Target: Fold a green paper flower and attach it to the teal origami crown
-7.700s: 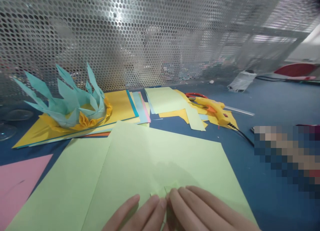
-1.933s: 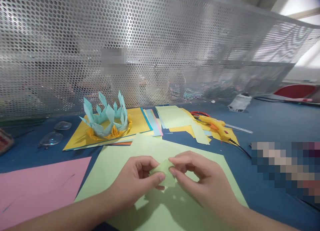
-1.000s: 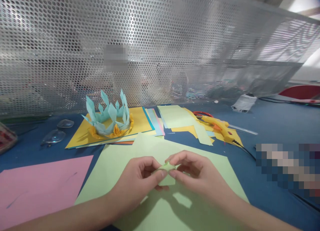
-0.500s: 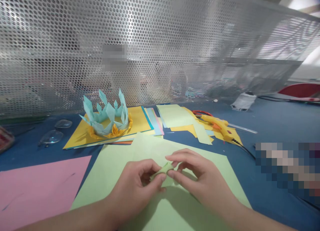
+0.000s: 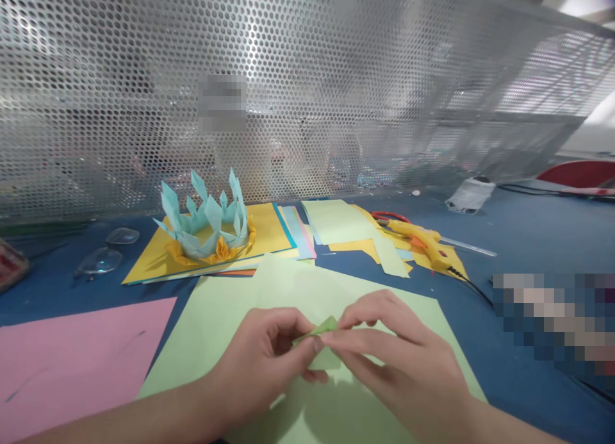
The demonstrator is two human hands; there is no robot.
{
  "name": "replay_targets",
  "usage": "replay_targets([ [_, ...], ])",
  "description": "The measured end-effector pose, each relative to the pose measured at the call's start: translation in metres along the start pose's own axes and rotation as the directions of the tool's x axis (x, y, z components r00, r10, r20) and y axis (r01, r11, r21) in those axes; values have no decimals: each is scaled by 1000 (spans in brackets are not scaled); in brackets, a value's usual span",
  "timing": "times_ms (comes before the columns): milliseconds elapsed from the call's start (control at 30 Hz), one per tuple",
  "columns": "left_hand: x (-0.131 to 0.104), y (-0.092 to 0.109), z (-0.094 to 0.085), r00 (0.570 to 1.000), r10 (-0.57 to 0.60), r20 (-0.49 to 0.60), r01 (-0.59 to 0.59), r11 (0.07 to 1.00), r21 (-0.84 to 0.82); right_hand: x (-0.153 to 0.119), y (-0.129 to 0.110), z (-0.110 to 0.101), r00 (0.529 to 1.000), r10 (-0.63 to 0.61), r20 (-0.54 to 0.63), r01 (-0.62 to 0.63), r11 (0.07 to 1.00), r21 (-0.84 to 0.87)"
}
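Note:
A small folded piece of green paper point(image 5: 327, 327) is pinched between my two hands, just above a large light-green sheet point(image 5: 230, 303). My left hand point(image 5: 269, 357) grips its left end, thumb on the near side and the other fingers curled behind. On its right end, the fingertips of my right hand point(image 5: 398, 354) are closed. My fingers partly hide the paper's folds. Shadows of both hands fall on the large sheet below.
Beyond the sheet, a pale-blue paper crown point(image 5: 211, 223) stands on stacked yellow paper point(image 5: 269, 223). A yellow glue gun point(image 5: 427, 245) lies right, its cord running along the blue table. Pink paper point(image 5: 81, 361) and eyeglasses point(image 5: 98, 263) lie left. A perforated metal screen point(image 5: 298, 91) rises behind.
My right-hand fingers have shifted on the small green paper, the index finger now pressing near my left thumb. The piece has turned, showing a darker green pointed fold and a flap below.

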State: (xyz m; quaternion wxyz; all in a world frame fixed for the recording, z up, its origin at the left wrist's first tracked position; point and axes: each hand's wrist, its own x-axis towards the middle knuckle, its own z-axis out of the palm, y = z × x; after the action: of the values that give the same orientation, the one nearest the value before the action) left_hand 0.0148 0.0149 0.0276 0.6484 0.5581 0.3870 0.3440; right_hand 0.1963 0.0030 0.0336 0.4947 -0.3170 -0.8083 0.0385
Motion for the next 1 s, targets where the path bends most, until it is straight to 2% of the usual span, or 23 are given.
replay_targets([
  [67,0,1,0,1000,-4,0,4,999,-36,1,-1,-1,1000,-6,9,6,1000,15],
  [267,0,5,0,1000,-16,-16,14,993,-116,5,-2,-3,985,160,68,-162,986,35],
  [367,1,5,0,1000,-16,-23,12,990,-140,6,0,-5,976,192,99,-197,980,41],
  [633,1,6,-4,1000,-8,3,9,982,-190,5,5,-3,995,48,83,-56,995,88],
  [767,0,5,-5,999,-1,37,7,987,-159,5,4,-3,991,60,116,-75,988,133],
  [900,0,3,-4,999,8,39,-4,995,-98,5,3,-4,976,127,176,-159,970,184],
  [1000,-1,1,-2,999,35,22,-34,998,-54,4,3,-5,936,280,213,-318,932,172],
])
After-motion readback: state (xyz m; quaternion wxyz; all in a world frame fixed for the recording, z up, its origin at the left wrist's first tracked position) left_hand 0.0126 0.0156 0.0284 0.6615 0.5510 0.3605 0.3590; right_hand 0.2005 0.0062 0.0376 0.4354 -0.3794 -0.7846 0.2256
